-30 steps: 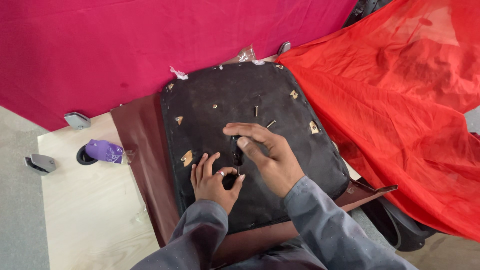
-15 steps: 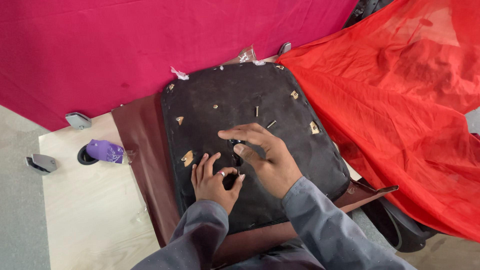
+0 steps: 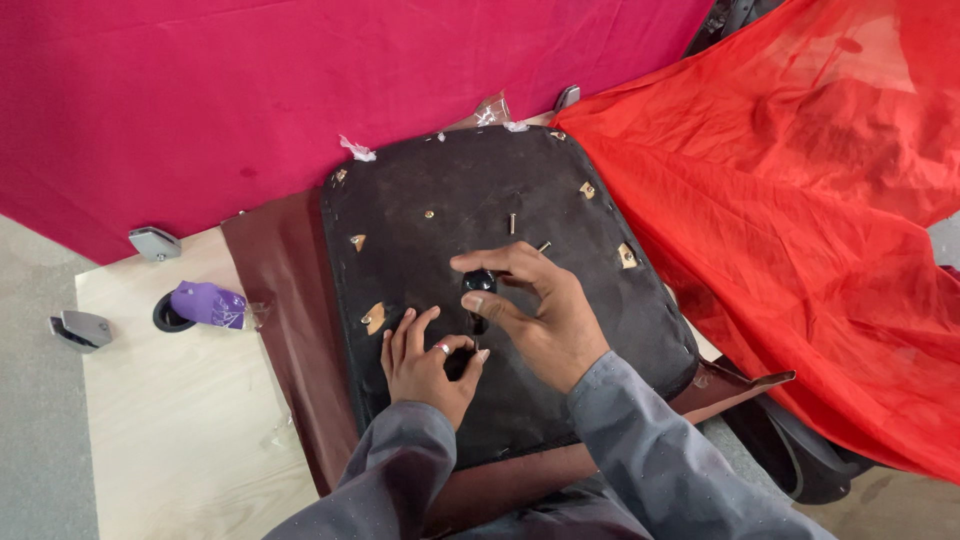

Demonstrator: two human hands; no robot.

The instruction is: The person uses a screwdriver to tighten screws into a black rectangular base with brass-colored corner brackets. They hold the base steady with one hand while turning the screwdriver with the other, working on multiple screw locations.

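Observation:
A black seat base (image 3: 480, 200) lies upside down on a dark brown sheet (image 3: 285, 290). My right hand (image 3: 540, 315) pinches a small black knob (image 3: 478, 285) between thumb and fingers above the middle of the seat base. My left hand (image 3: 425, 360) rests on the seat just below, a ring on one finger, its fingertips on a small dark part beneath the knob. Two loose bolts (image 3: 513, 222) stand on the black surface above my right hand. Small metal brackets (image 3: 374, 318) dot the seat's edges.
A magenta cloth (image 3: 300, 90) covers the back. A red cloth (image 3: 800, 200) is heaped at the right. On the light wooden board (image 3: 170, 410) at the left sits a purple object (image 3: 205, 303) on a black ring, with grey metal pieces (image 3: 84, 328) nearby.
My right hand has shifted slightly down and turned, lifting the black knob between its fingers. The left hand stays in place on the seat.

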